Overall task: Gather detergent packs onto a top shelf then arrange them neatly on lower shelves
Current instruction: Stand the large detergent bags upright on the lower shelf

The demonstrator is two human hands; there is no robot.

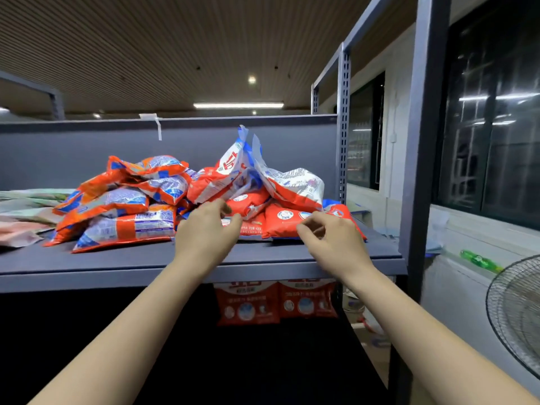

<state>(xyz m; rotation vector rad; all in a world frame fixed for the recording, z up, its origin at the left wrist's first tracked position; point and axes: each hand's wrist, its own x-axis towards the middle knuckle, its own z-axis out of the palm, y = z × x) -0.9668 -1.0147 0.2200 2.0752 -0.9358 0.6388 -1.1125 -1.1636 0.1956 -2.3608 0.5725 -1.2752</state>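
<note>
Several red-and-white detergent packs [248, 182] lie heaped on the grey top shelf [117, 258], right of a heap of orange-and-blue packs [122, 206]. My left hand [204, 232] hovers at the front of the red heap, fingers loosely curled, holding nothing. My right hand [330, 238] is beside it, fingers curled near a flat red pack [280, 222], with no clear grip. On the lower shelf two red packs [277, 302] stand upright side by side.
Pale green and pink packs [23, 211] lie at the shelf's left end. A grey upright post [420, 141] stands on the right, with a fan [517, 311] and a green bottle [479, 260] beyond it. The back panel [87, 153] closes the shelf behind.
</note>
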